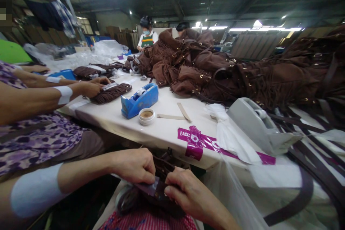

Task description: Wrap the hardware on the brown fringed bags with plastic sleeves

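Note:
My left hand (134,165) is closed, its thumb and fingers pressed on a small piece of clear plastic film (151,187) over my lap. Close beside it, my right hand (185,188) is curled with its fingertips pinched at the edge of a dark brown bag (164,165). Most of that bag is in shadow or hidden behind my hands. Under my left wrist lies a dark, shiny rounded thing (126,199) that I cannot make out. Red checked cloth (151,221) covers my lap.
On the white table (134,133) stand a blue tape dispenser (140,100), a small round tub (147,115) and a grey tape dispenser (253,125). Brown fringed bags (188,75) are heaped behind. At left, a co-worker's hands (93,87) work on a folded fringed bag (111,92).

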`<state>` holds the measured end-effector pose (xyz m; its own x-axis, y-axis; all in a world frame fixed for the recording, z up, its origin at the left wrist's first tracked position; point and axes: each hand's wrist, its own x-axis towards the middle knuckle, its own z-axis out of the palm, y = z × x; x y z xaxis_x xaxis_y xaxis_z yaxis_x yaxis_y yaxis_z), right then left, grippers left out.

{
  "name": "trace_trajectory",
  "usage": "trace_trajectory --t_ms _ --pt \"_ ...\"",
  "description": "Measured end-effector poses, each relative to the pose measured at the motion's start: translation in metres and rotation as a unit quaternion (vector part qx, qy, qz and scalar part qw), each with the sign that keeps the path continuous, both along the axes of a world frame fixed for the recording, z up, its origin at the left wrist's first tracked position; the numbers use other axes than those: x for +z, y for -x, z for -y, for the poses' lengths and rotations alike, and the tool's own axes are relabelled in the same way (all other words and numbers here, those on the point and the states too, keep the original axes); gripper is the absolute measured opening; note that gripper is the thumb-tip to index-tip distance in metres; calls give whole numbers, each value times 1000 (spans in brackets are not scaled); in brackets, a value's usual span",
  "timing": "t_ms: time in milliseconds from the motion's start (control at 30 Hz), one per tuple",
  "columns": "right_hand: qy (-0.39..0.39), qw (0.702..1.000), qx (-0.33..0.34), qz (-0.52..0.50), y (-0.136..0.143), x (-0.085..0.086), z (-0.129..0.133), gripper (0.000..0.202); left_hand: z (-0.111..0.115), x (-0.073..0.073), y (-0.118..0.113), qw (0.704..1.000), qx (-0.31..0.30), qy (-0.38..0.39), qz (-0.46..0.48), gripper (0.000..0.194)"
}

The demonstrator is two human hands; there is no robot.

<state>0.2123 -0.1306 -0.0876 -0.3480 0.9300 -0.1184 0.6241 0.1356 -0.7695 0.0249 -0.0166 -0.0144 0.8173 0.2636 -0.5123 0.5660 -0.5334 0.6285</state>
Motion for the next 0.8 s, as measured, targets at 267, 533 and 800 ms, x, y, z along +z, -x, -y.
trace_trajectory --t_ms 267,533,800 --pt "23 1000 -4 -9 4 6 -1 15 6 -9 2 998 21 11 50 23" --pt "-15 997 29 -67 -4 -12 0 21 12 -29 1 996 11 -16 89 25" --pt "-68 991 77 -87 -19 -35 -2 39 10 -26 4 997 53 9 55 21"
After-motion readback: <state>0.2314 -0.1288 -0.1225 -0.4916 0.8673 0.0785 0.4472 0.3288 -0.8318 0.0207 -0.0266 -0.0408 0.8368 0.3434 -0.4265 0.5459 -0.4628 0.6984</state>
